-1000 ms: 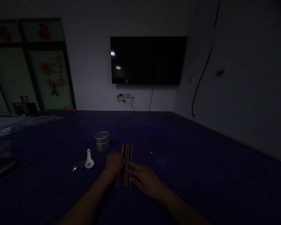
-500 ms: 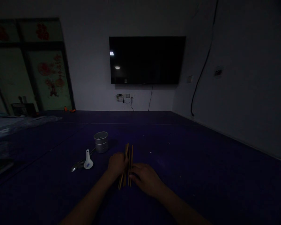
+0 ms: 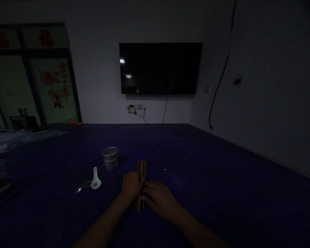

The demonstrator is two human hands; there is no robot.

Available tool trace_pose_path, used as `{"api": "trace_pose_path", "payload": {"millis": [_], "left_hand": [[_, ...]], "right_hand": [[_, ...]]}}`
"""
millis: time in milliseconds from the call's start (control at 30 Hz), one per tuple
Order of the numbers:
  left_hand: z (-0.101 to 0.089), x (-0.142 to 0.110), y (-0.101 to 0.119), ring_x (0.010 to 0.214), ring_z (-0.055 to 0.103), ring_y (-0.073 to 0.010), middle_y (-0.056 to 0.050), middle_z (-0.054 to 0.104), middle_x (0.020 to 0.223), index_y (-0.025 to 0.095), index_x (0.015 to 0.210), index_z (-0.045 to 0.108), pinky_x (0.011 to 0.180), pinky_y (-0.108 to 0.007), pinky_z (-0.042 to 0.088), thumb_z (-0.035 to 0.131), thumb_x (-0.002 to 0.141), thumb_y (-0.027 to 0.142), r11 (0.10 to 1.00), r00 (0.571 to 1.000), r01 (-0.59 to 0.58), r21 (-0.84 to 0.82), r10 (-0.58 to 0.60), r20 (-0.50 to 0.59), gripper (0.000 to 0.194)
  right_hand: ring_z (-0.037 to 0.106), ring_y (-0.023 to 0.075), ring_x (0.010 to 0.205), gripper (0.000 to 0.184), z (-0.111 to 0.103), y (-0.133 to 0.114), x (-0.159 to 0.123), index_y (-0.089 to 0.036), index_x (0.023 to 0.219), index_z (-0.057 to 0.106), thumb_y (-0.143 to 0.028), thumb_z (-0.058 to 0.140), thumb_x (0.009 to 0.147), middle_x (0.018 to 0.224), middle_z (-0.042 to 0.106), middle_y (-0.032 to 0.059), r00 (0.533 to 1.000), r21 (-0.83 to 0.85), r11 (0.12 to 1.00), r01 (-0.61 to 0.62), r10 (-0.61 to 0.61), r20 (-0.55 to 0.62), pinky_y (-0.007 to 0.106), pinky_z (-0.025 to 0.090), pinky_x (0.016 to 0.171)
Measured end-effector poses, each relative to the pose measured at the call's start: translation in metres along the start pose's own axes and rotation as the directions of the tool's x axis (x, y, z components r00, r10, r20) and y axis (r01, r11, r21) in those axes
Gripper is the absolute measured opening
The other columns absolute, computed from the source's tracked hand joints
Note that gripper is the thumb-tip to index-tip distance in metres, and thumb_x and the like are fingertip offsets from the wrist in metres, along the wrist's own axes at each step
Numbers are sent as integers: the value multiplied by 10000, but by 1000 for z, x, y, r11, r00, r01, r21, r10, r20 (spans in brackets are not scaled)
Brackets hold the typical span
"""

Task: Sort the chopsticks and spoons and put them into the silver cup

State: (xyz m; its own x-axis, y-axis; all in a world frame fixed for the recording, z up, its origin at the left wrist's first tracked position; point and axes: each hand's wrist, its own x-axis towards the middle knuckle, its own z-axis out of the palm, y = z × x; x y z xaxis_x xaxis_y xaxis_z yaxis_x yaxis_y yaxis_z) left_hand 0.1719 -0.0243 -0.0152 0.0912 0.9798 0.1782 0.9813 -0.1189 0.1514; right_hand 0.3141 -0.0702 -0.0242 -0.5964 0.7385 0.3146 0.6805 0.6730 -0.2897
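"Several slim sticks (image 3: 141, 167), exact count unclear. Position?"

"Flat on the bench (image 3: 196, 179), in a narrow bundle between both hands. Long axis running away from the person, towards the wall."

"Left hand (image 3: 131, 185)?"

"Across the bundle's left side, touching, fingers partly curled, thumb over the sticks. Whether it grips or merely presses: cannot tell."

"Right hand (image 3: 158, 198)?"

"Half open, fingers bent, fingertips against the right edge; nothing enclosed in the palm that shows. Neither hand nearer: both in contact, from opposite sides, crosswise to the long axis."

"Outlying items?"

"One metal cup (image 3: 110, 162), upright, beyond and left of the left hand. One white spoon (image 3: 95, 182), one metal spoon (image 3: 79, 188), farther left."
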Motion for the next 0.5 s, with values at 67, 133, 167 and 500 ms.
{"api": "trace_pose_path", "payload": {"millis": [67, 133, 167, 500], "left_hand": [[1, 1, 0, 911, 638, -224, -125, 700, 932, 133, 878, 673, 749, -306, 414, 367, 874, 373, 1000, 1000, 5, -1, -5, 11, 389], [2, 3, -2, 895, 641, -213, -117, 702, 916, 140, 880, 675, 744, -294, 408, 374, 872, 379, 1000, 1000, 7, -11, -7, 15, 384], [3, 4, -3, 885, 642, -207, -112, 703, 911, 144, 879, 675, 739, -288, 405, 380, 871, 382, 1000, 1000, 8, -21, -8, 13, 380], [9, 7, -12, 807, 641, -169, -61, 705, 851, 185, 848, 657, 661, -253, 375, 422, 859, 379, 994, 1000, 24, -109, -24, 1, 305]], "right_hand": [[581, 194, 1013, 195, -1, 0, 0, -216, 1008, 643, -263, 508, 875, 1062, 651, 49, 1000, 6, 1000, 0, 0, -5, 303, 382, 916], [585, 192, 1006, 196, -1, 0, 0, -216, 1008, 643, -259, 506, 875, 1051, 655, 46, 1000, 7, 1000, 3, -3, 4, 299, 387, 906], [586, 191, 1004, 197, -2, 0, 0, -216, 1008, 642, -263, 503, 877, 1048, 656, 45, 1000, 8, 1000, 5, -5, 9, 296, 390, 902], [581, 187, 1032, 211, -1, 1, 0, -229, 1045, 629, -276, 501, 884, 1094, 648, 36, 1000, 11, 1000, -3, 3, 11, 302, 382, 918]]}}
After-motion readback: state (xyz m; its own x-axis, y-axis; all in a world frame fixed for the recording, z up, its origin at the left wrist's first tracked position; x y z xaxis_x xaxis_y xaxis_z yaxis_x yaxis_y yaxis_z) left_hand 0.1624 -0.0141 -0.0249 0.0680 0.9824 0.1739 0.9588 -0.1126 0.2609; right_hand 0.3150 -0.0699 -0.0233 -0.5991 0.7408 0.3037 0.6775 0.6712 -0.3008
